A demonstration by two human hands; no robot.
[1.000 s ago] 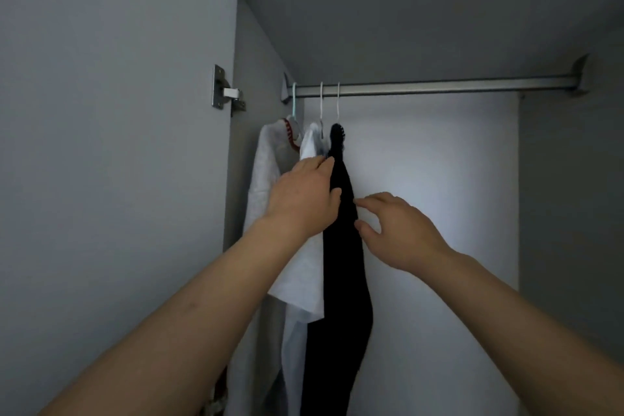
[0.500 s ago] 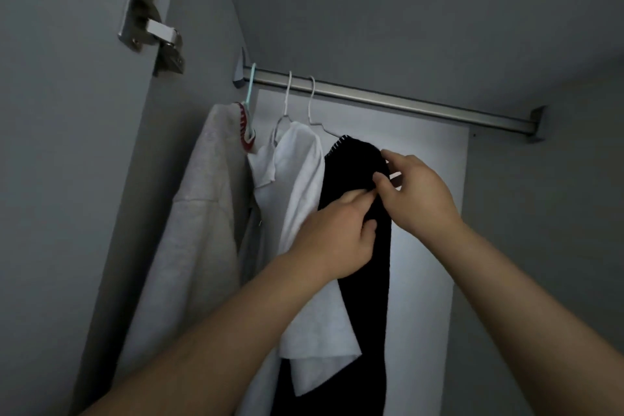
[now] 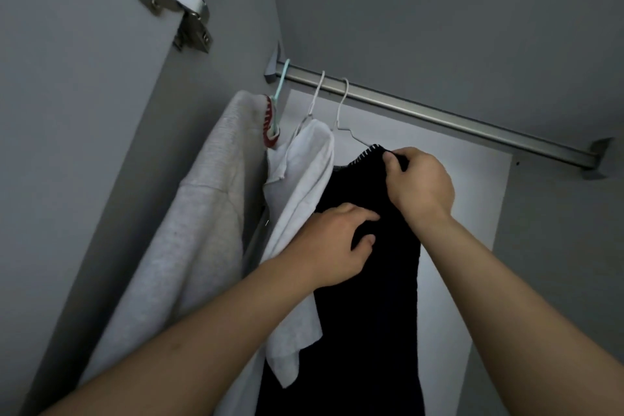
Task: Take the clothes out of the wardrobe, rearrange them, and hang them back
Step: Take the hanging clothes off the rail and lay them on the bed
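Three garments hang at the left end of the metal rail (image 3: 439, 113). A light grey sweatshirt (image 3: 202, 213) is on a teal hanger (image 3: 280, 88), a white shirt (image 3: 300, 186) on a white wire hanger (image 3: 315, 94), and a black knit garment (image 3: 371, 314) on another white wire hanger (image 3: 341, 108). My right hand (image 3: 420, 182) pinches the black garment's top edge near its white-stitched collar. My left hand (image 3: 334, 243) grips the black fabric a little lower, fingers curled into it.
The open wardrobe door with a metal hinge (image 3: 179, 0) stands at the left. The wardrobe's top panel (image 3: 439, 10) is close above the rail. The rail to the right of the black garment carries no hangers, and the white back wall (image 3: 456, 246) shows behind.
The view has moved closer and tilted up. My right hand rose from beside the black garment to pinch its top edge; my left hand shifted from the white shirt onto the black fabric.
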